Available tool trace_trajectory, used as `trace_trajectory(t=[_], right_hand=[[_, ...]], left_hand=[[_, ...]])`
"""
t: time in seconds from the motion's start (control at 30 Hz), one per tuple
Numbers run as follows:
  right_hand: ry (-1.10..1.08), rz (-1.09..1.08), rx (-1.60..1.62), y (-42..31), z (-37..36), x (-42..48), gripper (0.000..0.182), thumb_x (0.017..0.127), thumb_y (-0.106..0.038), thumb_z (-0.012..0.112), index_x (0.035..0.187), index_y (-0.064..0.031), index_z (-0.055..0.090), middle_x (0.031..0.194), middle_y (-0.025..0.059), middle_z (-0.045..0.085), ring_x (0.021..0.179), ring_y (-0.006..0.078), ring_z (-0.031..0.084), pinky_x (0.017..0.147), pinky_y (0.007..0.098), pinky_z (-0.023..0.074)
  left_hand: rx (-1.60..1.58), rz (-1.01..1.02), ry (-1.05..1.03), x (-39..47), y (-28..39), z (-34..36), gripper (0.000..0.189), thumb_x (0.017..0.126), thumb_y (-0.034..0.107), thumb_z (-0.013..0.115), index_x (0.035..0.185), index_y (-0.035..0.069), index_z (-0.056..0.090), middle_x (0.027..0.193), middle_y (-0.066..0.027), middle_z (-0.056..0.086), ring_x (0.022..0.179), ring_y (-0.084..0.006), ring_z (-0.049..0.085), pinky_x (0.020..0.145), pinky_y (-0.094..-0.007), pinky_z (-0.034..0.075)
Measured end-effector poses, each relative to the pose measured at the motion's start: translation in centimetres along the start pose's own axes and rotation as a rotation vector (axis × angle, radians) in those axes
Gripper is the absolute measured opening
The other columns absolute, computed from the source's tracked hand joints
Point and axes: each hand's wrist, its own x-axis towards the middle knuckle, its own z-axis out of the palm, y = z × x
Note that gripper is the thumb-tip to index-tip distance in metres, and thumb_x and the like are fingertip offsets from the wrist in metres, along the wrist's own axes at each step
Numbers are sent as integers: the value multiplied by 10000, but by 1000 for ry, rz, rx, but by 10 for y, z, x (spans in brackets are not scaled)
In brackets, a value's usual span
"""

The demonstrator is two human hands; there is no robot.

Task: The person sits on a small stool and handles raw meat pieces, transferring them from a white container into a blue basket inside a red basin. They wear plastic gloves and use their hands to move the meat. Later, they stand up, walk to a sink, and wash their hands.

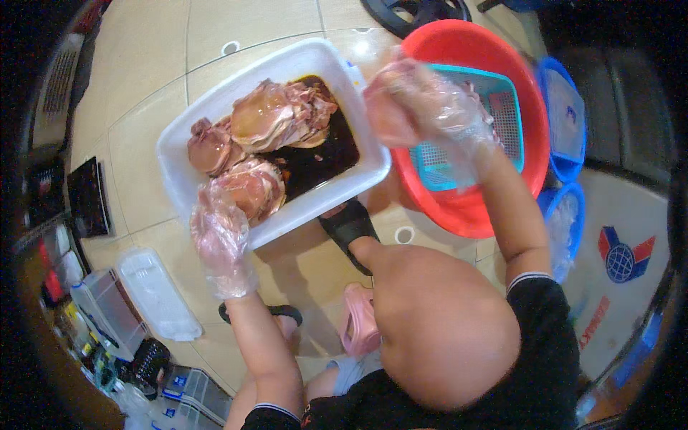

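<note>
A white plastic tub (180,145) on the tiled floor holds several stacked slices of raw meat (269,115) in a dark brown liquid (333,156). My left hand (219,236), in a clear plastic glove, is over the tub's near left corner, against a pile of meat slices (252,188). In my right hand (446,110), also gloved, is a slice of raw meat (391,102), blurred, between the white tub and a red basin (478,37). A turquoise plastic basket (513,140) sits inside the basin, with more meat partly hidden behind my right hand.
Blue-rimmed containers (570,123) stand right of the basin. A black wheel-like base (414,13) lies beyond it. On the left are a white plastic lid (158,293) and clear storage boxes (110,312). My sandalled foot (349,226) and a pink plastic stool (357,320) are close by.
</note>
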Motion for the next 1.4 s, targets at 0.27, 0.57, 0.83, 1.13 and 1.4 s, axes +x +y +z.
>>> trace_trajectory(t=[0.27,0.57,0.83,1.13,1.4], right_hand=[[-629,-207,-161,-67,147,52,297,952,-257,615,1150,-36,623,1088,233,662,1017,405,652,886,487,519],[-1030,-185,-775,15,232,30,335,766,-204,777,1093,-132,767,1040,96,762,1008,300,728,818,419,587],[-963,-262,-543,-8,199,34,292,868,-164,642,1150,-131,709,988,115,746,976,301,722,807,414,579],[-498,-297,-8,-57,185,83,166,924,-76,560,1069,-61,640,985,173,685,959,329,676,826,416,523],[-185,-82,94,-15,183,155,261,929,-300,663,1095,-99,652,958,165,722,885,339,700,786,405,554]], left_hand=[[-24,10,-181,-7,34,-27,394,1011,255,490,1377,135,574,1425,-125,552,1291,-259,546,998,-471,502],[-151,4,-168,0,21,-16,342,1015,204,515,1334,98,580,1311,-132,621,1188,-249,612,939,-469,574],[-204,-1,-190,2,21,-14,327,1017,176,504,1311,69,597,1252,-173,661,1141,-284,652,966,-466,570],[-192,-15,-179,1,23,-10,327,1024,155,482,1313,49,594,1253,-182,664,1162,-292,650,991,-476,557],[-151,12,-177,8,18,-16,316,1036,170,478,1310,50,580,1275,-172,652,1195,-287,632,993,-478,555]])
